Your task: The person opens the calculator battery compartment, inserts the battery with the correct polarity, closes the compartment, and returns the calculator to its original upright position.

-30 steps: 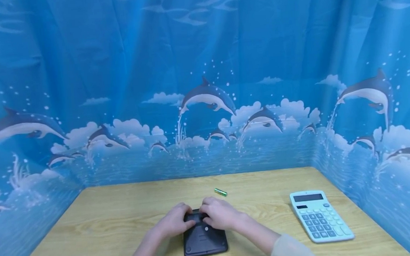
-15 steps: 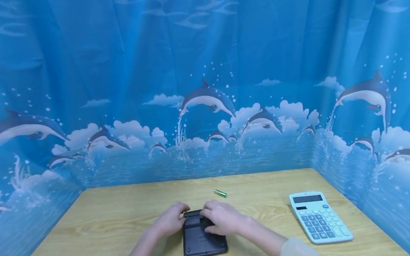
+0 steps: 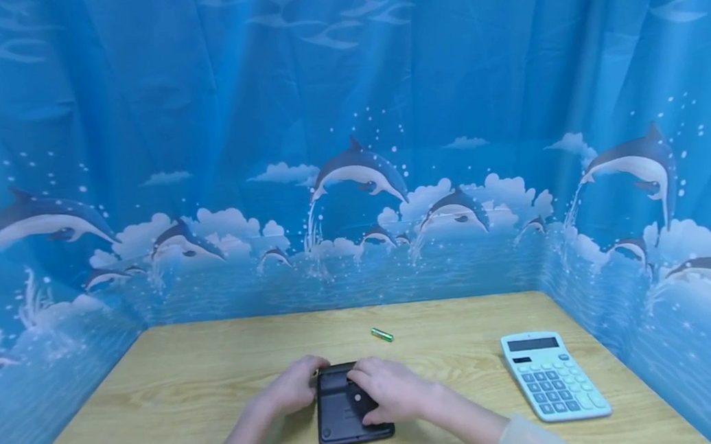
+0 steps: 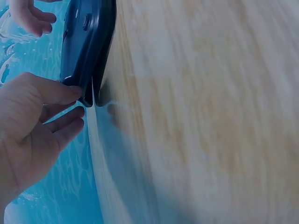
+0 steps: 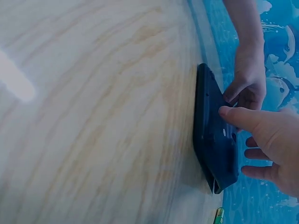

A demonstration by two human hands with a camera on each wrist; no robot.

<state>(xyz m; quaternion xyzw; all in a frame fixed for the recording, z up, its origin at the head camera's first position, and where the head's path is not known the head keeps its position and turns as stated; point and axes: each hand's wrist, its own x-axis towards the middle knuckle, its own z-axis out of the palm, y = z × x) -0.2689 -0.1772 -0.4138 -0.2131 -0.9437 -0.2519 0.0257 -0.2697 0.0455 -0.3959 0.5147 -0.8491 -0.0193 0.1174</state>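
Note:
A black calculator [image 3: 345, 422] lies with its back up on the table, round feet at its corners and a small white dot near its middle. At its far left corner is my left hand [image 3: 294, 386]; in the left wrist view the thumb and forefinger pinch the calculator's corner [image 4: 84, 91]. My right hand [image 3: 394, 388] lies over the right half of its back. There, in the right wrist view, the thumb of my right hand [image 5: 275, 140] touches the back, with the other fingers loosely extended. Part of the back is hidden beneath this hand.
A green battery [image 3: 382, 334] lies beyond the hands. To the right rests a light blue calculator [image 3: 555, 376], face up. The wooden table [image 3: 216, 355] is bounded by a blue dolphin-print curtain [image 3: 260, 277] behind and at both sides.
My left hand has drawn away from the middle of the calculator's back to its left corner. My right hand has shifted slightly toward me, its thumb spreading lower. The calculator stays in place.

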